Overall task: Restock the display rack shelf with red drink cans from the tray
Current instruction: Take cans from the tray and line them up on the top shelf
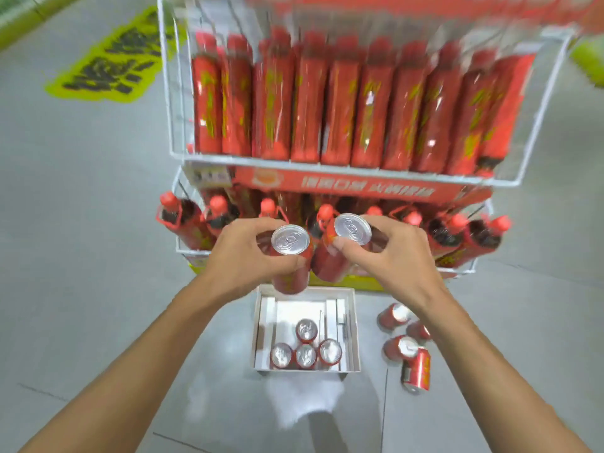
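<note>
My left hand (pixel 243 256) grips a red drink can (pixel 290 256) upright, silver top facing me. My right hand (pixel 397 256) grips a second red can (pixel 340 250), tilted slightly left, its body close to the first can. Both cans hang above the white tray (pixel 354 325) on the floor, which holds several more red cans (pixel 305 349) standing upright. Just beyond my hands is the wire display rack (pixel 183 250), its lower shelf filled with red-capped bottles (pixel 183 220).
The rack's upper wire shelf (pixel 343 173) holds a row of tall red bottles (pixel 340 103). Several loose red cans (pixel 405 348) lie and stand on the grey floor right of the tray. A yellow floor marking (pixel 108 60) lies at the far left.
</note>
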Demonstrator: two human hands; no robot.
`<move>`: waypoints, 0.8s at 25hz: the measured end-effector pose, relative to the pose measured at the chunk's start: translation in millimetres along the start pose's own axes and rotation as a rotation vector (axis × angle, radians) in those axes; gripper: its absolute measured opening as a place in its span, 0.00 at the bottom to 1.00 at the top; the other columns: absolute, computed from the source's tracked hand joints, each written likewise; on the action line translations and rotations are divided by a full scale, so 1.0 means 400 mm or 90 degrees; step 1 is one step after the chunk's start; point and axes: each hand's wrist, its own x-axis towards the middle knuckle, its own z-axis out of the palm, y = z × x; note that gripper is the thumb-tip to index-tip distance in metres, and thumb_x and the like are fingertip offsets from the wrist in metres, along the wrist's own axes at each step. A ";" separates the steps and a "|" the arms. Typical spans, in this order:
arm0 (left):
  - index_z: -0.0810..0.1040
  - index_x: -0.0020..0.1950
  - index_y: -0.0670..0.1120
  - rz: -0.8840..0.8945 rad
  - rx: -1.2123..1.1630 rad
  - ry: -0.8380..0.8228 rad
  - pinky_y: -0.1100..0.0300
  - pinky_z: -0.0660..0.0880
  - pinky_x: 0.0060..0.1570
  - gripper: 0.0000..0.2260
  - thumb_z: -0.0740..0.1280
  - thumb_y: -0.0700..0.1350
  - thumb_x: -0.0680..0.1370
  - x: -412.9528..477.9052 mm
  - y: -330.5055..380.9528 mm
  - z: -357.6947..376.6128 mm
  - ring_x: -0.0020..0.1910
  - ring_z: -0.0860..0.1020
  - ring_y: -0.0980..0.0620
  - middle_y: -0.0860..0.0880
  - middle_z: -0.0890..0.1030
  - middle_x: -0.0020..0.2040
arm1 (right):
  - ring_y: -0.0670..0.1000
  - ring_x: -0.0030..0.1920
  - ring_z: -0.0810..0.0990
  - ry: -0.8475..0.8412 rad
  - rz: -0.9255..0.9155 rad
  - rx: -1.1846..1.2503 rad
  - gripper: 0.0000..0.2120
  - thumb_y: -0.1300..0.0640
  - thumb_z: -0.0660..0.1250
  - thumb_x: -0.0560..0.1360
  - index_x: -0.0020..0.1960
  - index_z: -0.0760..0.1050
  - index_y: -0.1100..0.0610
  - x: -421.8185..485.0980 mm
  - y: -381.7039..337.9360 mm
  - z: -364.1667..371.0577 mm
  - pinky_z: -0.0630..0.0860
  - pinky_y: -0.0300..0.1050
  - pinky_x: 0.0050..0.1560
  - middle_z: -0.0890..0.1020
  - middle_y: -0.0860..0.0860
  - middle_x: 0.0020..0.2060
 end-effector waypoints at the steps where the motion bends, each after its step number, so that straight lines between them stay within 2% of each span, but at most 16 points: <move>1: 0.87 0.51 0.47 -0.001 -0.036 -0.006 0.55 0.83 0.49 0.13 0.82 0.39 0.67 -0.010 0.116 -0.069 0.44 0.86 0.52 0.49 0.88 0.45 | 0.42 0.44 0.86 0.010 0.003 0.036 0.11 0.46 0.78 0.73 0.54 0.88 0.48 0.002 -0.106 -0.084 0.83 0.44 0.49 0.89 0.40 0.43; 4: 0.88 0.53 0.48 0.003 -0.117 -0.029 0.65 0.81 0.42 0.14 0.81 0.39 0.69 -0.035 0.478 -0.280 0.42 0.85 0.59 0.52 0.89 0.45 | 0.40 0.41 0.85 0.017 0.023 0.115 0.07 0.52 0.78 0.75 0.54 0.88 0.48 0.012 -0.447 -0.347 0.84 0.40 0.41 0.90 0.44 0.42; 6: 0.88 0.52 0.48 0.025 -0.141 -0.035 0.66 0.80 0.42 0.13 0.81 0.39 0.69 -0.052 0.706 -0.411 0.43 0.85 0.59 0.52 0.89 0.45 | 0.40 0.44 0.87 0.019 0.015 0.136 0.06 0.52 0.77 0.76 0.52 0.89 0.50 0.023 -0.665 -0.505 0.83 0.37 0.46 0.90 0.44 0.43; 8: 0.88 0.52 0.49 0.045 -0.158 -0.033 0.64 0.82 0.45 0.12 0.80 0.39 0.70 -0.067 0.927 -0.537 0.44 0.86 0.58 0.52 0.89 0.45 | 0.39 0.42 0.86 0.029 0.004 0.149 0.05 0.50 0.76 0.75 0.49 0.89 0.48 0.039 -0.876 -0.650 0.83 0.37 0.47 0.90 0.44 0.41; 10: 0.89 0.50 0.50 0.063 -0.171 -0.035 0.67 0.80 0.44 0.11 0.81 0.40 0.70 -0.080 1.109 -0.642 0.43 0.86 0.58 0.52 0.89 0.45 | 0.39 0.40 0.84 0.042 -0.007 0.154 0.04 0.51 0.75 0.76 0.46 0.89 0.45 0.053 -1.055 -0.764 0.82 0.41 0.44 0.89 0.45 0.38; 12: 0.89 0.49 0.51 0.076 -0.163 -0.032 0.64 0.80 0.43 0.10 0.82 0.42 0.69 -0.085 1.262 -0.729 0.44 0.87 0.55 0.52 0.89 0.44 | 0.44 0.39 0.84 0.049 -0.010 0.136 0.07 0.44 0.76 0.76 0.46 0.90 0.46 0.074 -1.200 -0.850 0.85 0.53 0.45 0.89 0.48 0.38; 14: 0.89 0.47 0.52 0.079 -0.149 -0.024 0.63 0.81 0.43 0.09 0.82 0.43 0.69 -0.088 1.372 -0.788 0.47 0.87 0.51 0.52 0.89 0.43 | 0.49 0.39 0.83 0.056 -0.019 0.099 0.21 0.32 0.74 0.71 0.46 0.89 0.50 0.092 -1.312 -0.904 0.84 0.64 0.50 0.88 0.54 0.38; 15: 0.89 0.46 0.51 0.083 -0.142 -0.017 0.62 0.82 0.45 0.08 0.82 0.43 0.69 -0.085 1.418 -0.812 0.48 0.87 0.51 0.52 0.89 0.43 | 0.52 0.37 0.83 0.061 -0.029 0.071 0.24 0.29 0.74 0.69 0.45 0.88 0.50 0.102 -1.358 -0.924 0.83 0.65 0.50 0.87 0.56 0.37; 17: 0.89 0.47 0.50 0.085 -0.125 -0.002 0.56 0.82 0.48 0.07 0.81 0.44 0.69 -0.063 1.480 -0.845 0.47 0.87 0.51 0.51 0.89 0.43 | 0.57 0.36 0.85 0.077 -0.050 -0.004 0.25 0.28 0.73 0.69 0.42 0.88 0.50 0.129 -1.419 -0.950 0.83 0.60 0.48 0.86 0.56 0.34; 20: 0.89 0.45 0.50 0.079 -0.107 0.023 0.55 0.76 0.42 0.07 0.82 0.47 0.69 0.002 1.532 -0.870 0.39 0.83 0.55 0.47 0.88 0.41 | 0.57 0.32 0.84 0.092 -0.060 -0.090 0.33 0.27 0.73 0.70 0.37 0.83 0.60 0.199 -1.468 -0.961 0.80 0.55 0.40 0.84 0.58 0.31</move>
